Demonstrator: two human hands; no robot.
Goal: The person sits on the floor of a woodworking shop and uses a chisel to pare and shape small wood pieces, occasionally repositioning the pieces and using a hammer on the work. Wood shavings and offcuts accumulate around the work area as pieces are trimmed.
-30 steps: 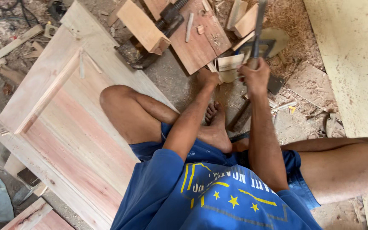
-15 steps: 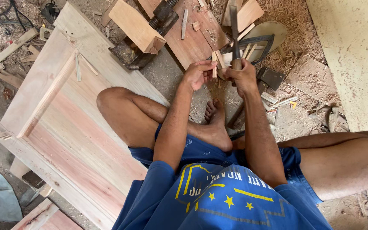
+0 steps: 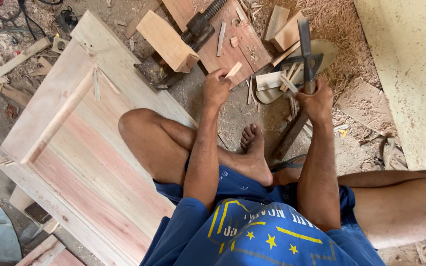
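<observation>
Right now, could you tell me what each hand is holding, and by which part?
The left hand pinches a small wooden sliver by its lower end. The right hand grips a long metal blade tool around its lower part.

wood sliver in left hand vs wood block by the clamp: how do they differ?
The wood sliver is thin and short; the wood block is thick and broad. The sliver is pinched in the left hand, off the ground; the block lies free beside the metal clamp. Both are pale, unfinished wood.
</observation>
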